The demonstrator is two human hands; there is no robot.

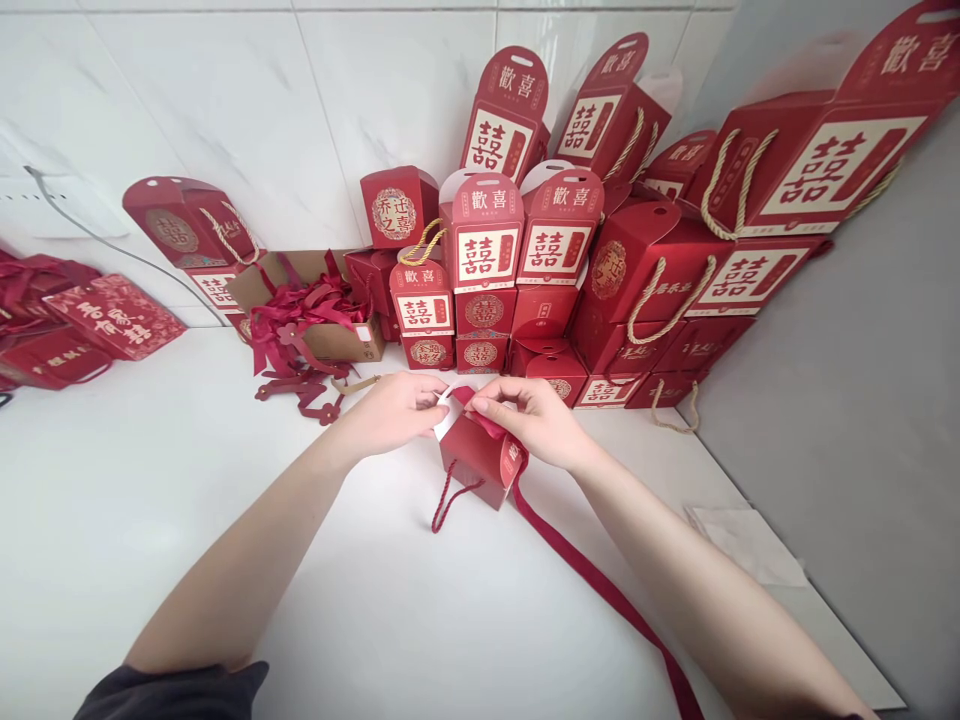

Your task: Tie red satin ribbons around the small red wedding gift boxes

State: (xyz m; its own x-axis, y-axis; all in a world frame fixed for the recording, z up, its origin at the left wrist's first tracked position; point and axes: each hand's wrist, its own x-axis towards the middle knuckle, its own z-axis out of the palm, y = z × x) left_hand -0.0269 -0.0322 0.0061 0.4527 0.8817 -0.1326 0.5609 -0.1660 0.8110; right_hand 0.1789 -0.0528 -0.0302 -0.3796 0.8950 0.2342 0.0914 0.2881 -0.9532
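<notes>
L hand (401,411): box (471,456); R hand (529,414): ribbon (586,569).

Two bare hands (390,412), one held red box (471,455), one long red ribbon (592,573), one brown cardboard box (339,342), one gray cable (112,243), over a dozen stacked red boxes (486,250), too overlapped to count exactly

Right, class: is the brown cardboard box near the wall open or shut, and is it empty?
Open, and not empty: the cardboard box has red ribbons heaped inside and spilling over its rim.
</notes>
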